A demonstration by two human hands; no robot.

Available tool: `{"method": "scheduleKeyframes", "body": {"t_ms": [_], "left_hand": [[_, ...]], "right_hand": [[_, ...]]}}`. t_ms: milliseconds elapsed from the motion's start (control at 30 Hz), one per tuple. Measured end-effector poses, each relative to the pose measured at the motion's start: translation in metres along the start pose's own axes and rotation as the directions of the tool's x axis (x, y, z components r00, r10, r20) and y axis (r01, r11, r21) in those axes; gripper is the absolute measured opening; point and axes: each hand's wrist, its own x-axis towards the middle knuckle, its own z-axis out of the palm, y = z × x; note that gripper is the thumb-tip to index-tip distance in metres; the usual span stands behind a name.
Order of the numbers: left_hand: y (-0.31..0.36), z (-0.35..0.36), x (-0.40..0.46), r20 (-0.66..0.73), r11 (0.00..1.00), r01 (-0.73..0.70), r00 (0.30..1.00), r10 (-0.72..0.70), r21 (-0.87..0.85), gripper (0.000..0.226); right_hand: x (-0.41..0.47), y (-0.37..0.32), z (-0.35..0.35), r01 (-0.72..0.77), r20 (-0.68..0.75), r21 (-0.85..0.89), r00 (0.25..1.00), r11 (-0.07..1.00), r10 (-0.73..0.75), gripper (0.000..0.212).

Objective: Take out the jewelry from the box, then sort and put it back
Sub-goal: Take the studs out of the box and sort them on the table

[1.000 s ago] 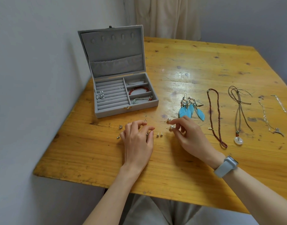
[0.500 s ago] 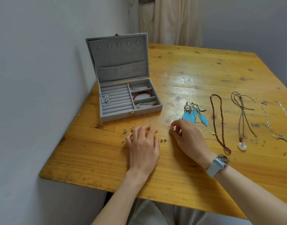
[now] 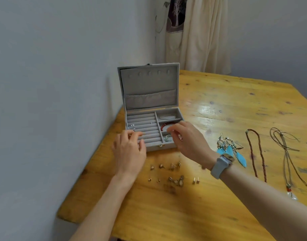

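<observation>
1. Versus half a second ago: both hands have lifted off the yellow pine-plank desk [image 3: 218, 105] and moved up-frame to the open grey velvet jewelry box [image 3: 150, 94] at centre frame. The view has tilted up, so the box sits lower in the frame and more wall shows.
2. Left hand [image 3: 129, 152]: over the box's lower-left corner, by the ring-roll slots. Fingers curled, tips drawn close together; whether that grip pinches anything, cannot tell (motion blur).
3. Right hand [image 3: 187, 141]: over the box's right-hand compartments, thumb and forefinger drawn together. Contents of that grip too blurred to tell. Pale grey wristwatch [image 3: 221, 165] on that wrist.
4. In the box: red bead bracelet [image 3: 164, 125] in the middle right compartment, partly hidden by the right hand; silver pieces in the compartments above and below it.
5. On the desk, below the box: scattered small gold-toned stud earrings [image 3: 173, 173], uncovered now that the hands have left.
6. Right of frame, unchanged: turquoise feather earrings [image 3: 231, 150], dark red bead necklace [image 3: 255, 153], brown cord necklace with white pendant [image 3: 286, 153].
7. Writing or brand marks: none legible.
</observation>
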Motion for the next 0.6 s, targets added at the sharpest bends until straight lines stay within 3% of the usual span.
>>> {"method": "scheduleKeyframes", "body": {"t_ms": [133,333,600], "left_hand": [[-0.033,-0.007,0.045,0.039,0.987,0.095,0.994,-0.101,0.133,0.029],[-0.048,0.006,0.063,0.112,0.983,0.014,0.993,-0.034,0.182,0.030],[-0.053,0.011,0.069,0.053,0.988,0.044,0.997,-0.052,0.147,0.026]], "right_hand": [[0.054,-0.016,0.033,0.057,0.118,-0.016,0.992,0.998,-0.055,0.031],[0.093,-0.022,0.071,0.140,0.283,-0.117,0.954,0.983,-0.102,0.037],[0.097,-0.014,0.075,0.335,0.280,-0.163,0.918,0.928,-0.282,0.036]]}}
